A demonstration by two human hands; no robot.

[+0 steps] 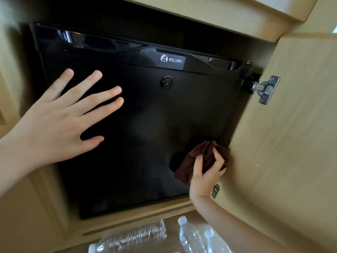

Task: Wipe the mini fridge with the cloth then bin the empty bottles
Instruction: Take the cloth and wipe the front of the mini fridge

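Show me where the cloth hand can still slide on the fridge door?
Bare door lies between the left hand and the cloth, below the lock. The right hand is squeezed against the cabinet door. The bottles crowd the floor below.

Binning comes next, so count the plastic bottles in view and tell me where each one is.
3. One clear plastic bottle lies on its side below the black mini fridge; two white-capped bottles stand to its right, by the right forearm. More may lie beyond the frame's bottom edge.
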